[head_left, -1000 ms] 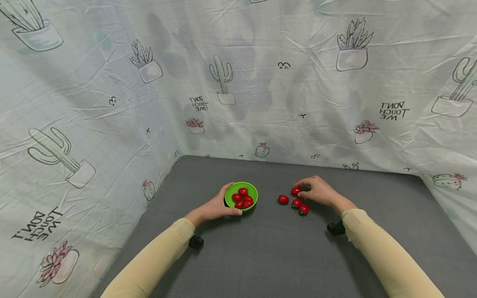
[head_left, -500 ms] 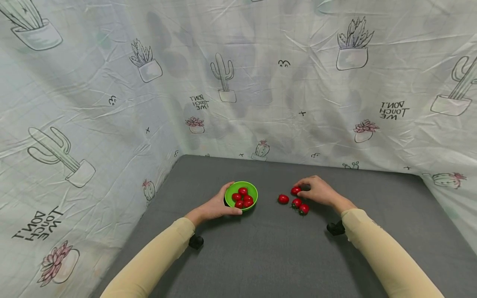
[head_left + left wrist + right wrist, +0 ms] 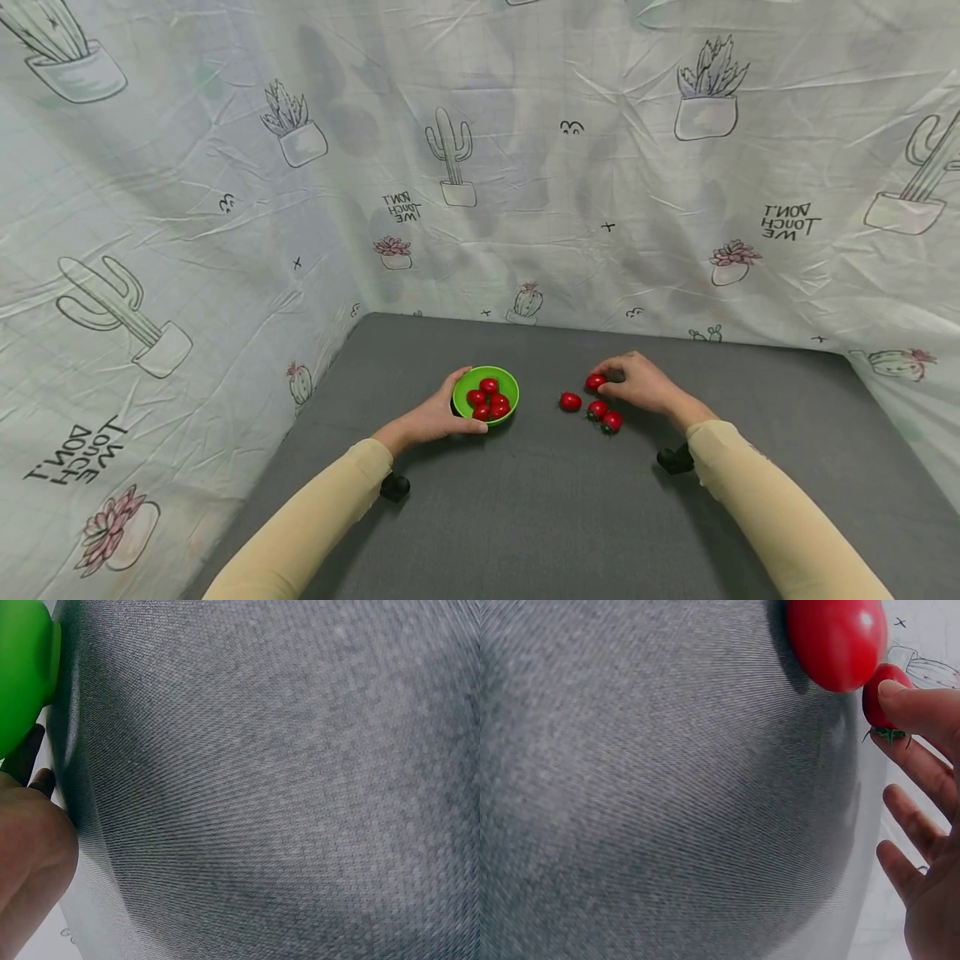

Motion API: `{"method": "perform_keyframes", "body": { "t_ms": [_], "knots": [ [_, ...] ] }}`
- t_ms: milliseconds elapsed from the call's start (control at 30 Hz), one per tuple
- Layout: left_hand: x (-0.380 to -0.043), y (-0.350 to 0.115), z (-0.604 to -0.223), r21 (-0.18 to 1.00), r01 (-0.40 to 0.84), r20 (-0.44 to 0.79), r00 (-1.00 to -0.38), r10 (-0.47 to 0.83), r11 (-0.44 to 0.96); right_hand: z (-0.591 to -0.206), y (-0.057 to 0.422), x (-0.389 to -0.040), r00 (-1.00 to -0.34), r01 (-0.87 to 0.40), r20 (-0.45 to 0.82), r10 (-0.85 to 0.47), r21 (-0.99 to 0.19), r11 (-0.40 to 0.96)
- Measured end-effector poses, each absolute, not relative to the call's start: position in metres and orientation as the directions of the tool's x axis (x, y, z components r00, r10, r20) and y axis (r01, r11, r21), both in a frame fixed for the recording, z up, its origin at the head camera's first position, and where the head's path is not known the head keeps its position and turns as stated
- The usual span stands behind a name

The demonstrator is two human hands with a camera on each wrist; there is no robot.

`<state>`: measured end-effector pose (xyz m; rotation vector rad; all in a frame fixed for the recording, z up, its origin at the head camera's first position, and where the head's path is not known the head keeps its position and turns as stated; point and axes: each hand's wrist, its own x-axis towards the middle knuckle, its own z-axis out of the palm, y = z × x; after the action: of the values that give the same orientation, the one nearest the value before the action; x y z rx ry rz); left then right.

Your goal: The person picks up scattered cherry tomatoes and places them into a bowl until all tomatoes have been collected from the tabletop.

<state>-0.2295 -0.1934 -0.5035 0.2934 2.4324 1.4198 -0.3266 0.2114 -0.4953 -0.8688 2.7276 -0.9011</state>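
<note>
Left hand (image 3: pixel 433 418): grips the green bowl (image 3: pixel 509 384) by its side
Right hand (image 3: pixel 643 385): pinches one tomato (image 3: pixel 595 382)
Loose tomatoes (image 3: pixel 597 409): three, near it on the bench (image 3: pixel 525 517)

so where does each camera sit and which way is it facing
Head: on the head, facing forward and down at the grey table, green bowl and backdrop; sleeves, left hand and right hand show.
Left wrist: on that wrist, facing mostly table, bowl at the left edge; part of the left hand shows.
Right wrist: on that wrist, facing the table and a pinched tomato; the right hand shows.
Shared: head and right wrist both show that tomato.
</note>
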Motion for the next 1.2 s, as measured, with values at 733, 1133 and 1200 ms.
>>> {"method": "perform_keyframes", "body": {
  "t_ms": [733,1133,1200],
  "knots": [
    [-0.229,-0.192,-0.505,0.875,0.019,-0.154,-0.936,0.317,0.483,-0.467,0.208,-0.314,-0.839,-0.482,0.1,-0.535,-0.592,0.646],
    [-0.227,-0.193,-0.502,0.877,0.01,-0.162,-0.935,0.315,0.481,-0.446,0.192,-0.306,-0.815,-0.512,0.123,-0.567,-0.61,0.604],
    [-0.227,-0.193,-0.502,0.877,0.009,-0.163,-0.935,0.316,0.48,-0.443,0.19,-0.305,-0.809,-0.522,0.13,-0.573,-0.609,0.598]
  ]
}}
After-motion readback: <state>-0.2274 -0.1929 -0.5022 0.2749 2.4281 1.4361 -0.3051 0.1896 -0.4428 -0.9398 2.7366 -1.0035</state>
